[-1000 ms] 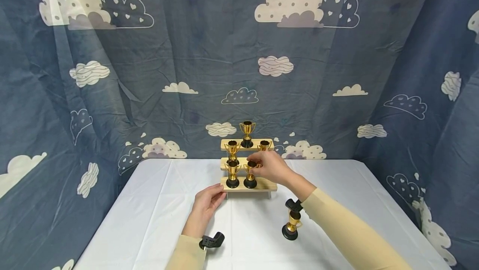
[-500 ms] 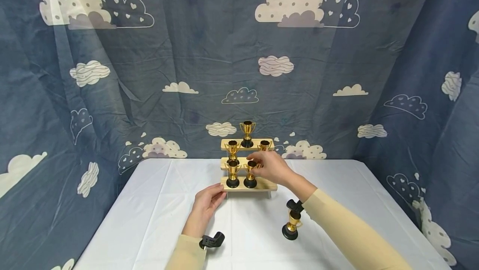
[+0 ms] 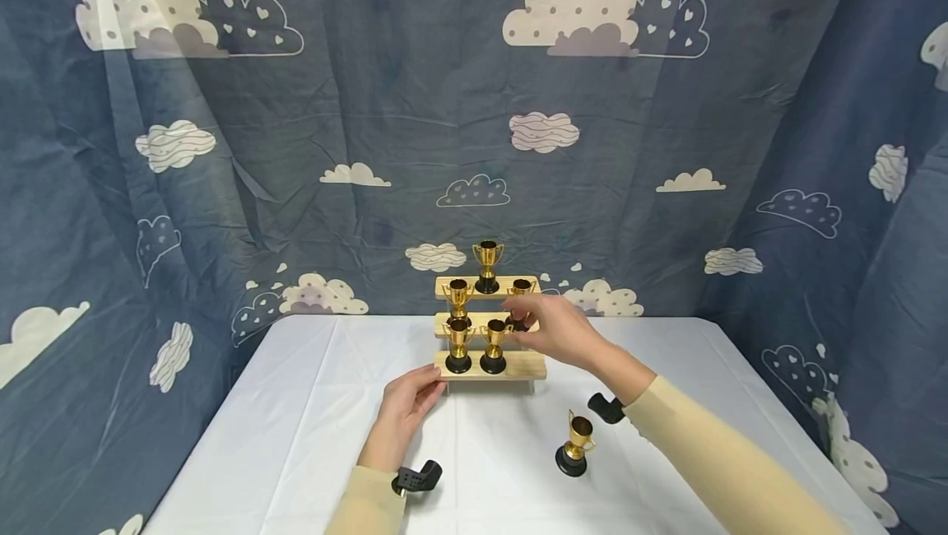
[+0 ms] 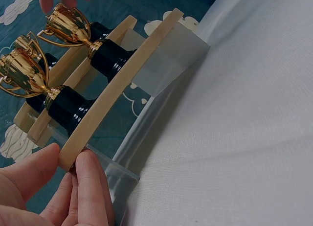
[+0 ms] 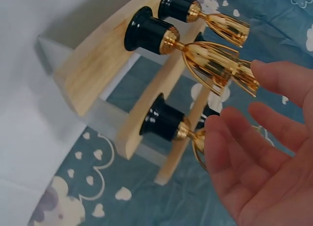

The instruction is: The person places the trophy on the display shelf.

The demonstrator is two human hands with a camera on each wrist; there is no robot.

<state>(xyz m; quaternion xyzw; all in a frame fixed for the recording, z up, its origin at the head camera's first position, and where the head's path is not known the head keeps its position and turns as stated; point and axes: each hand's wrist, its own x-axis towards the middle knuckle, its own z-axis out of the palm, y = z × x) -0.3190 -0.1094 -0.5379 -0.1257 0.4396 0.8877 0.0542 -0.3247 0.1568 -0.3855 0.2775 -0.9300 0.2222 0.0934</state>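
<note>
A three-step wooden display stand (image 3: pixel 527 365) holds small gold trophy cups on black bases. My left hand (image 3: pixel 403 405) pinches the left end of the lowest step between thumb and fingers, as the left wrist view shows closely. My right hand (image 3: pixel 560 332) hovers at the stand's right side, thumb and fingers spread apart. In the right wrist view its thumb is near the rim of the right-hand trophy cup (image 5: pixel 208 59) on the lowest step, with nothing gripped. Behind those fingers, the middle step's right trophy cup (image 5: pixel 164 119) is partly hidden.
Another trophy cup (image 3: pixel 574 446) stands on the white-covered table (image 3: pixel 333 420), in front and to the right of the stand. One trophy cup (image 3: pixel 487 265) tops the highest step. A blue cloud-patterned curtain (image 3: pixel 415 107) hangs behind the table and along both sides.
My right hand has let go of the right trophy cup on the lowest step and drawn back to the right. The left hand keeps its hold on the stand.
</note>
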